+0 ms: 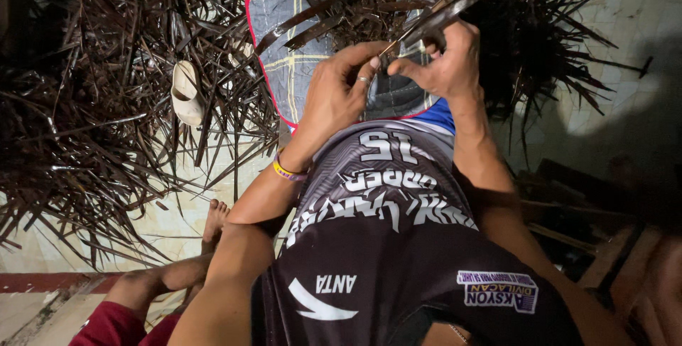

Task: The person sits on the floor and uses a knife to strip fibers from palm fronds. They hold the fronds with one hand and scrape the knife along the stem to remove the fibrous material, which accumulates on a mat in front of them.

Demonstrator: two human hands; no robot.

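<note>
dark printed jersey [398, 246] nearest. both hands over the lap cloth [298, 62]: left hand [334, 97] and right hand [444, 65] pinch a dry leaf strip [433, 19] (light, stiff, brittle-looking); grip near its base.

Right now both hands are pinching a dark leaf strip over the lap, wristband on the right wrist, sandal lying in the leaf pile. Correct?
Not quite: the head view shows the wristband on the left wrist, not the right. The rest holds: left hand and right hand pinch the leaf strip over the lap, and the sandal lies in the leaf pile.
</note>
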